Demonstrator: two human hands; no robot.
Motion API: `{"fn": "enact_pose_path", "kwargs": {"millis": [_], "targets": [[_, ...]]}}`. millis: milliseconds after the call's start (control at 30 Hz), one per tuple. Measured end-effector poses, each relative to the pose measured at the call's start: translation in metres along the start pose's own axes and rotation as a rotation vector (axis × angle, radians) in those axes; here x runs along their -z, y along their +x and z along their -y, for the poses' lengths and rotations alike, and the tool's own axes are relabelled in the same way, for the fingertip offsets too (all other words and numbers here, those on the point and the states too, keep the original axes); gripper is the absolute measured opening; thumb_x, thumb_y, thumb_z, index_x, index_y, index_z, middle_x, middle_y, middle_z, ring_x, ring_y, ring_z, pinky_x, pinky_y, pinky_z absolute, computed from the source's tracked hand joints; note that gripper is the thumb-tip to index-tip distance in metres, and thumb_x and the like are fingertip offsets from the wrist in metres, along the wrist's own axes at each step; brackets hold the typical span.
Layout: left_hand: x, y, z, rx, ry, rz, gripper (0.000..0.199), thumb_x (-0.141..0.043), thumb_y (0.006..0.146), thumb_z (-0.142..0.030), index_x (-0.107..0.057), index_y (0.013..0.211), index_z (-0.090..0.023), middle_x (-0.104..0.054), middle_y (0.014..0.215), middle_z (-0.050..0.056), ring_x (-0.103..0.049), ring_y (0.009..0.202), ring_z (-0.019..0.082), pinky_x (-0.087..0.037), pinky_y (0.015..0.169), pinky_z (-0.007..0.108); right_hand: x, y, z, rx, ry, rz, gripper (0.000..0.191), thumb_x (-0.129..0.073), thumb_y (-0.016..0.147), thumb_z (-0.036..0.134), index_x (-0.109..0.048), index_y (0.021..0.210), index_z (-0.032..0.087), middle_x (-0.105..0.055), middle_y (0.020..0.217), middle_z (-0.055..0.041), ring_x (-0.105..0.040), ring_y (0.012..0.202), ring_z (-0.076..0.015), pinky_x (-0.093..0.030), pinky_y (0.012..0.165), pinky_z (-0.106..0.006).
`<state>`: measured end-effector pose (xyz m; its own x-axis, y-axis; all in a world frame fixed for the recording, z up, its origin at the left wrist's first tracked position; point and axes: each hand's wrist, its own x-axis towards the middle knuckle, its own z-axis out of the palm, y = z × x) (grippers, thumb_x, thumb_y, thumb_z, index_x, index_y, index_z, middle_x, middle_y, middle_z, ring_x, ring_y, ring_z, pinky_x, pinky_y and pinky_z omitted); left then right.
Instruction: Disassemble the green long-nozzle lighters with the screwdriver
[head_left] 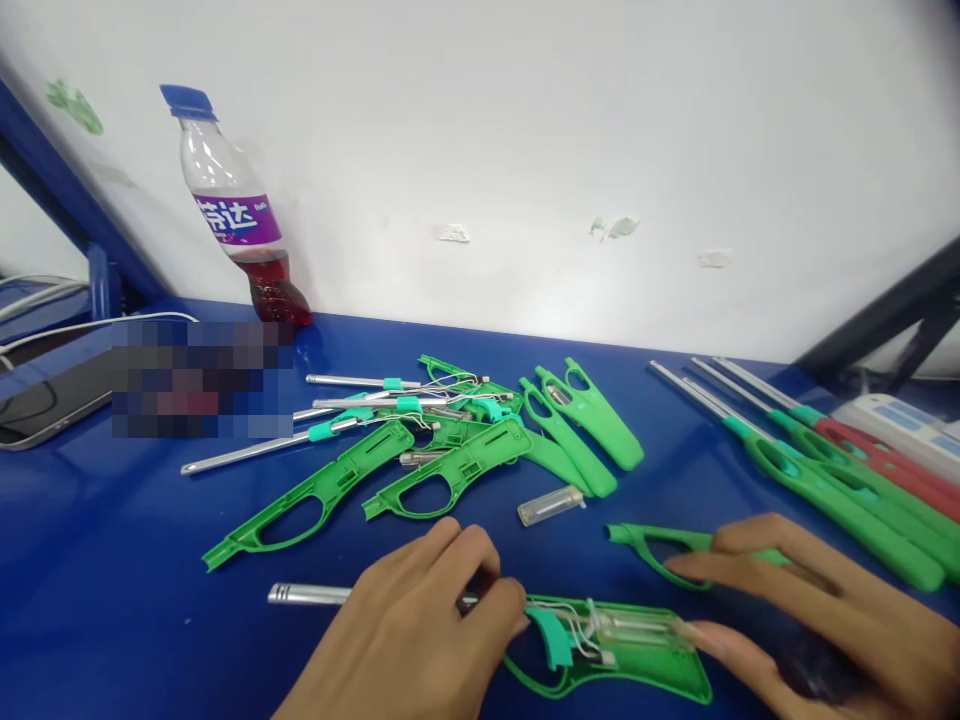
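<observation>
My left hand [420,620] is closed around the front of a half-built gas lighter [637,668], where its silver tube [309,595] meets the green shell. Inside that shell lie white wires, a teal trigger [553,640] and a clear fuel tank [637,628]. My right hand [847,610] is spread, its thumb at the rear end of the tank. Its forefinger touches a loose green shell half [626,535] just behind, partly hidden by the fingers. Another clear fuel tank [551,506] lies farther back.
Loose green shell halves [480,460] and silver tubes with wires [255,455] lie heaped mid-table. Several assembled lighters [840,500] rest at right, beside a white power strip [892,420]. A drink bottle [247,215] leans on the wall; a dark flat device [60,390] lies left.
</observation>
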<state>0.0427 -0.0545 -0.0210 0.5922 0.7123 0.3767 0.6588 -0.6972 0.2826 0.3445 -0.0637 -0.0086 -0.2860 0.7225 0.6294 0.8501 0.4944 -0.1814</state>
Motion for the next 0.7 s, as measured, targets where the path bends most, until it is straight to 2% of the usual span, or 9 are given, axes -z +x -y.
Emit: {"fn": "enact_pose_path", "kwargs": {"millis": [67,133,300,433,567,633,700], "targets": [[0.0,0.0,-0.001,-0.004,0.036,-0.023,0.015,-0.056,0.093,-0.01,-0.063,0.096,-0.024,-0.062,0.091,0.001,-0.058,0.074,0.018,-0.054,0.063,0.031,-0.004,0.0,0.007,0.119,0.054,0.073,0.009,-0.075,0.086,0.032,-0.076,0.095,0.029,-0.073,0.09,0.0004,-0.076,0.073,-0.0143,-0.06,0.063,-0.018],[0.001,0.001,-0.003,-0.031,0.088,-0.081,0.016,-0.058,0.089,-0.008,-0.063,0.093,-0.023,-0.064,0.089,0.001,-0.06,0.073,0.019,-0.053,0.06,0.031,-0.013,0.001,0.014,0.17,0.102,0.116,0.008,-0.071,0.089,0.025,-0.074,0.096,0.027,-0.074,0.089,0.0001,-0.076,0.073,-0.0135,-0.06,0.061,-0.016],[0.0,0.007,-0.008,-0.073,0.177,-0.171,0.022,-0.05,0.085,-0.003,-0.063,0.089,-0.021,-0.067,0.084,0.001,-0.063,0.07,0.02,-0.055,0.057,0.031,-0.027,0.004,0.025,0.167,0.156,0.145,0.021,-0.053,0.1,0.027,-0.074,0.098,0.026,-0.075,0.086,-0.001,-0.076,0.068,-0.0127,-0.06,0.057,-0.017],[0.0,0.004,-0.009,-0.078,0.179,-0.114,0.026,-0.048,0.084,-0.001,-0.062,0.093,-0.021,-0.067,0.089,0.002,-0.062,0.069,0.02,-0.055,0.055,0.032,-0.021,0.003,0.022,0.153,0.127,0.173,0.015,-0.06,0.097,0.029,-0.075,0.098,0.027,-0.077,0.09,-0.001,-0.078,0.073,-0.0146,-0.062,0.062,-0.018],[0.009,-0.001,-0.003,-0.045,0.126,-0.061,0.023,-0.053,0.089,-0.005,-0.061,0.102,-0.022,-0.067,0.1,0.003,-0.064,0.079,0.021,-0.058,0.066,0.035,-0.012,0.0,0.014,0.144,0.09,0.227,0.016,-0.065,0.095,0.035,-0.076,0.105,0.03,-0.079,0.1,-0.0006,-0.08,0.082,-0.0172,-0.064,0.067,-0.018],[0.017,0.0,0.002,-0.017,0.108,-0.082,0.021,-0.053,0.092,-0.007,-0.061,0.105,-0.022,-0.067,0.102,0.004,-0.064,0.085,0.02,-0.058,0.073,0.035,-0.01,-0.002,0.01,0.142,0.079,0.253,0.02,-0.068,0.093,0.038,-0.075,0.111,0.032,-0.079,0.104,0.0002,-0.08,0.085,-0.017,-0.064,0.071,-0.018],[0.022,0.003,0.008,0.008,0.116,-0.114,0.017,-0.051,0.095,-0.009,-0.06,0.102,-0.022,-0.066,0.097,0.004,-0.062,0.083,0.019,-0.056,0.073,0.033,-0.009,-0.003,0.008,0.144,0.088,0.27,0.023,-0.07,0.092,0.04,-0.074,0.114,0.033,-0.079,0.106,0.0012,-0.08,0.085,-0.0159,-0.064,0.074,-0.018]]}}
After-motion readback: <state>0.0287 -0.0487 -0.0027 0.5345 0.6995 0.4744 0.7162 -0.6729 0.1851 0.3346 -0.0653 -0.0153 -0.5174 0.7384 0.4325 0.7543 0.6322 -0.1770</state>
